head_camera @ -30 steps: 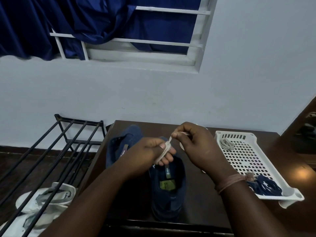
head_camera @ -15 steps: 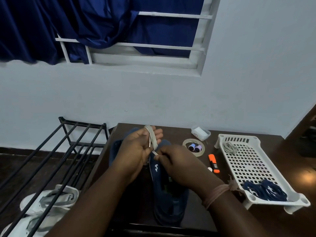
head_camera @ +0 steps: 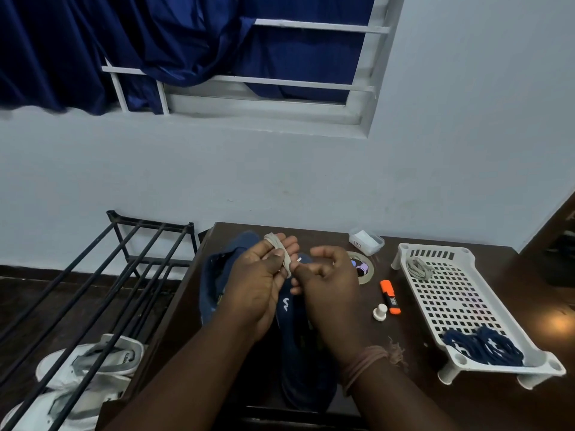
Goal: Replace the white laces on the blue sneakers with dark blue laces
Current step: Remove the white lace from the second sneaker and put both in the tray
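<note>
Two blue sneakers stand on the dark table: one [head_camera: 306,353] under my right wrist, the other [head_camera: 217,275] mostly hidden behind my left hand. My left hand [head_camera: 258,281] has a white lace [head_camera: 281,255] looped round its fingers, thumb pressing on it. My right hand [head_camera: 329,287] pinches the lace's tipped end just beside the left hand. Dark blue laces [head_camera: 483,345] lie bunched at the near end of a white perforated tray [head_camera: 460,303]. Another coiled white lace [head_camera: 418,267] lies at the tray's far end.
An orange highlighter [head_camera: 390,296], a small white knob [head_camera: 380,312], a tape roll [head_camera: 362,270] and a clear box [head_camera: 366,241] lie between sneakers and tray. A black metal rack [head_camera: 102,284] stands left of the table, white sneakers [head_camera: 90,377] under it.
The white lace has been wound round my left hand's fingers. My right hand dropped from above the sneaker, then came up beside the left, still pinching the lace end.
</note>
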Available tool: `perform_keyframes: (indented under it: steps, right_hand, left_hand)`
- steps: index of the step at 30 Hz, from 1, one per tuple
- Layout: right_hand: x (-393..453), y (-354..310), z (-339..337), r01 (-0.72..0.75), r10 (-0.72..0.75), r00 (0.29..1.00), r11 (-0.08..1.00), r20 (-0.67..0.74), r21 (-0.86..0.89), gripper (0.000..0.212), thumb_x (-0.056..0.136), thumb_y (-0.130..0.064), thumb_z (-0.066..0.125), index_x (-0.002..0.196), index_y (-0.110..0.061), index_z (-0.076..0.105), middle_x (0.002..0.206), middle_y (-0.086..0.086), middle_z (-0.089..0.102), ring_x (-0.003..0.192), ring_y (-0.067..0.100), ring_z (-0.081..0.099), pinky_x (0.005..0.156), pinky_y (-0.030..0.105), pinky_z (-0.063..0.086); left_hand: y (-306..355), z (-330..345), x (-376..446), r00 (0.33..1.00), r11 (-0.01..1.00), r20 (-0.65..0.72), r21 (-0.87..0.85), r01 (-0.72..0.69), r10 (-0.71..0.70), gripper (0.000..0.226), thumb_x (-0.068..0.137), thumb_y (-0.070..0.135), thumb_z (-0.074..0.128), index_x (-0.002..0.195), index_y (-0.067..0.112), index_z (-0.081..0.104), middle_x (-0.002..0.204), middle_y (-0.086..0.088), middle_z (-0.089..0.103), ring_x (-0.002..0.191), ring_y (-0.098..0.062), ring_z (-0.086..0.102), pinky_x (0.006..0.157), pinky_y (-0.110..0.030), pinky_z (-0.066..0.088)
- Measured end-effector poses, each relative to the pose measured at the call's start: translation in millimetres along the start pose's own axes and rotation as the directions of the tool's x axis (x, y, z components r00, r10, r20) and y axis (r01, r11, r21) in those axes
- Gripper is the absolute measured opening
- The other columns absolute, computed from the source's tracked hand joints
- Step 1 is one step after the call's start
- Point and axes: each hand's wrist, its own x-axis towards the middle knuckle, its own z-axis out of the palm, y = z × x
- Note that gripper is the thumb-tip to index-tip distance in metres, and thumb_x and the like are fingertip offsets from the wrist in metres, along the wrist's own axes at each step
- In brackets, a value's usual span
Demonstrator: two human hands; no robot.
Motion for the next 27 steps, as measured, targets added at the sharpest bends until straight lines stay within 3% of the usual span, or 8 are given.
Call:
perform_keyframes:
  steps: [3, 6, 9, 12, 17, 19, 21, 27]
  right_hand:
    - [-0.6, 3.2, 1.0, 0.052, -0.055, 0.994, 0.998, -0.093, -0.035, 0.011, 0.082, -0.010, 0.075, 0.084, -0.018, 0.068, 0.070, 0.003, 0.072, 0.058, 0.018, 0.069, 0.058, 0.033, 0.057]
    - [-2.7, 4.5, -0.6, 0.165, -0.175, 0.984, 0.965, -0.033, -0.202, 0.013, 0.086, -0.012, 0.067, 0.080, -0.020, 0.075, 0.073, -0.005, 0.072, 0.068, 0.010, 0.067, 0.065, 0.028, 0.055]
    - [-8.4, 10.1, 5.6, 0.324, -0.335, 0.941, 0.853, 0.046, -0.409, 0.024, 0.093, -0.023, 0.055, 0.076, -0.017, 0.070, 0.077, -0.003, 0.066, 0.075, 0.011, 0.060, 0.068, 0.034, 0.049]
    - [-11.0, 14.6, 10.7, 0.428, -0.439, 0.894, 0.776, 0.090, -0.463, 0.024, 0.094, -0.026, 0.059, 0.074, -0.015, 0.065, 0.079, -0.003, 0.058, 0.079, 0.012, 0.055, 0.072, 0.037, 0.047]
    - [-9.3, 5.9, 5.0, 0.378, -0.379, 0.921, 0.825, 0.086, -0.421, 0.009, 0.090, -0.021, 0.063, 0.089, -0.022, 0.071, 0.081, -0.011, 0.067, 0.079, 0.005, 0.062, 0.071, 0.026, 0.050]
    - [-7.9, 3.2, 2.4, 0.339, -0.343, 0.937, 0.852, 0.065, -0.400, 0.022, 0.089, -0.012, 0.059, 0.100, -0.029, 0.069, 0.076, -0.017, 0.065, 0.076, -0.001, 0.061, 0.064, 0.013, 0.044]
    - [-2.6, 3.5, 0.1, 0.302, -0.294, 0.952, 0.867, 0.083, -0.397, 0.030, 0.087, -0.008, 0.059, 0.104, -0.031, 0.063, 0.079, -0.016, 0.064, 0.077, 0.000, 0.062, 0.066, 0.017, 0.046]
    - [3.3, 5.5, -4.4, 0.402, -0.358, 0.915, 0.807, 0.184, -0.431, 0.026, 0.086, -0.012, 0.062, 0.101, -0.032, 0.053, 0.082, -0.016, 0.061, 0.077, 0.001, 0.060, 0.065, 0.022, 0.049]
  left_hand:
    - [-5.9, 2.8, -4.2, 1.000, 1.000, -0.019, 0.012, -0.007, 0.007, 0.039, 0.103, -0.009, 0.035, 0.137, 0.000, 0.050, 0.130, -0.014, 0.064, 0.119, -0.019, 0.064, 0.090, -0.025, 0.056]
    - [-11.3, 7.9, -10.5, 0.999, 0.999, -0.010, 0.038, -0.035, 0.035, 0.033, 0.104, -0.005, 0.034, 0.126, 0.008, 0.056, 0.129, -0.011, 0.064, 0.117, -0.017, 0.064, 0.090, -0.025, 0.055]
    - [-14.0, 11.9, -14.8, 0.998, 0.995, -0.030, 0.081, -0.053, 0.056, 0.026, 0.108, 0.024, 0.040, 0.115, 0.011, 0.062, 0.126, -0.007, 0.065, 0.113, -0.011, 0.066, 0.092, -0.024, 0.051]
    - [-14.4, 11.0, -13.4, 0.996, 0.994, -0.072, 0.095, -0.046, 0.053, 0.057, 0.103, 0.050, 0.038, 0.133, 0.005, 0.057, 0.132, -0.007, 0.064, 0.122, -0.014, 0.062, 0.093, -0.025, 0.051]
    - [-14.1, 11.4, -18.4, 0.996, 0.991, -0.052, 0.119, -0.066, 0.072, 0.057, 0.099, 0.054, 0.042, 0.116, 0.006, 0.066, 0.106, -0.007, 0.076, 0.098, -0.013, 0.073, 0.078, -0.025, 0.056]
    - [-14.8, 12.1, -19.9, 0.996, 0.979, 0.010, 0.181, -0.093, 0.092, 0.050, 0.104, 0.048, 0.038, 0.104, 0.008, 0.068, 0.087, -0.006, 0.077, 0.080, -0.013, 0.075, 0.066, -0.023, 0.058]
    - [-13.6, 14.0, -22.2, 0.995, 0.974, 0.048, 0.208, -0.094, 0.086, 0.049, 0.106, 0.044, 0.035, 0.111, 0.006, 0.064, 0.083, -0.006, 0.078, 0.077, -0.013, 0.075, 0.061, -0.022, 0.058]
    - [-16.1, 15.0, -22.2, 0.991, 0.956, 0.081, 0.265, -0.122, 0.105, 0.062, 0.103, 0.053, 0.035, 0.116, 0.003, 0.068, 0.109, -0.022, 0.073, 0.106, -0.031, 0.071, 0.096, -0.043, 0.053]
